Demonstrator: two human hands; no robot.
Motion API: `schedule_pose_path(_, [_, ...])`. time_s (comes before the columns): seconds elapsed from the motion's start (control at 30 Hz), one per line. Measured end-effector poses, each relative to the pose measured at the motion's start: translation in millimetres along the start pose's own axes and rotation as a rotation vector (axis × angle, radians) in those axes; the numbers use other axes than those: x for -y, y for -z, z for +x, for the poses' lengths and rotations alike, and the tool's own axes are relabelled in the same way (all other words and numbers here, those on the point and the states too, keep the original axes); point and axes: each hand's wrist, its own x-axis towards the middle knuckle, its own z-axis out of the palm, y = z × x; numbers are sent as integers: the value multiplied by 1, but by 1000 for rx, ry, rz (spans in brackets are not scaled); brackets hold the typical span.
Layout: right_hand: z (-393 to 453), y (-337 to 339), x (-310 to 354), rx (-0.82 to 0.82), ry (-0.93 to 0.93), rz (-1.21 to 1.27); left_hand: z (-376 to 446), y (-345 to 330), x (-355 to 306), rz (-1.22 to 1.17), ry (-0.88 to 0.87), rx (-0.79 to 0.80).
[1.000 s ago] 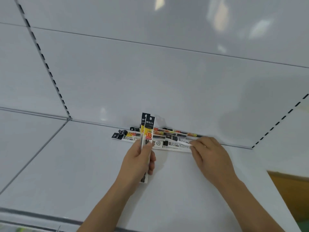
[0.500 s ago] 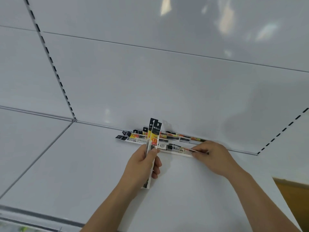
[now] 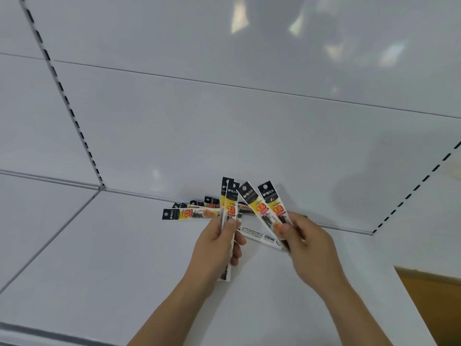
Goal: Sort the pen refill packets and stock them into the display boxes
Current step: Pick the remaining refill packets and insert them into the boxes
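My left hand (image 3: 219, 243) grips two long pen refill packets (image 3: 230, 201) upright, black tops up, yellow and red labels below. My right hand (image 3: 306, 242) pinches two more refill packets (image 3: 262, 203), fanned and leaning left, its thumb pressed on their fronts. Behind both hands several loose refill packets (image 3: 189, 214) lie flat in a pile on the white shelf (image 3: 112, 258), close to the back panel. One white packet (image 3: 259, 234) lies face down between my hands. No display box shows in this view.
The white back panel (image 3: 224, 126) rises just behind the pile. Slotted uprights run up at left (image 3: 64, 96) and at right (image 3: 419, 186). A brown surface (image 3: 434, 300) shows past the shelf's right edge. The shelf's front lip (image 3: 37, 333) runs along the bottom left.
My right hand has lifted two packets off the pile and now holds them up beside my left hand's pair. My left hand has kept its grip on its packets.
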Motion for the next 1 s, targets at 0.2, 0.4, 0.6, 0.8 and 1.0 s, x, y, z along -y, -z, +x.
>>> schedule_pose_path(0.2, [-33, -41, 44, -63, -105, 288, -18, -24, -3, -128, -82, -56])
schedule_pose_path(0.4, [-48, -65, 56, -77, -85, 265, -32, -26, -2, -208, -56, -117])
schedule_pose_path(0.6, [-48, -77, 46, -86, -38, 264, -35, 6, -2, -165, -54, -146])
schedule_pose_path(0.8, [-50, -74, 52, -26, -48, 386, -40, 17, 6, -29, -60, -302])
schedule_pose_path(1.0, [-54, -99, 62, 110, -49, 383, -44, 31, 17, 73, -47, -281])
